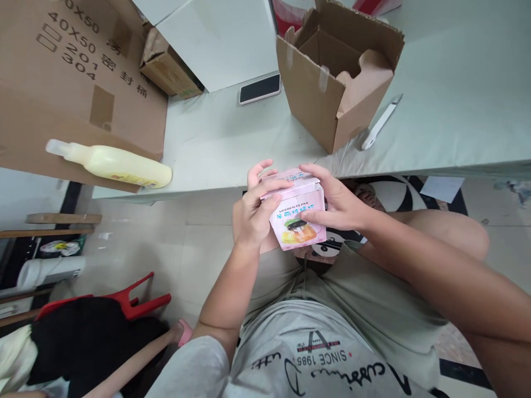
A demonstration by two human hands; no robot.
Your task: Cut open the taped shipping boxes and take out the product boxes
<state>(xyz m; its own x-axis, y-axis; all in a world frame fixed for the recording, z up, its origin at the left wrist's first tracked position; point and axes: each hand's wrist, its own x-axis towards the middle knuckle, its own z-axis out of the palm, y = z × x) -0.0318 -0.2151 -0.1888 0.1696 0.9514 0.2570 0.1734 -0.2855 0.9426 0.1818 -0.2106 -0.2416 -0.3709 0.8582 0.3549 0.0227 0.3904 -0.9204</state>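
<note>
A small pink and white product box (299,214) with blue lettering and a picture of a jar is held above my lap, just in front of the table edge. My left hand (252,213) grips its left side, fingers curled over the top flap. My right hand (337,200) grips its right side, with the thumb on the front face and the fingers over the top. Both hands are closed on the box.
The pale green table (232,138) carries an open cardboard box (336,72), a dark phone (260,88), a white utility knife (380,122), a yellow bottle (118,165) lying on flat cardboard (62,77), and a small carton (168,66). A red stool (136,301) stands lower left.
</note>
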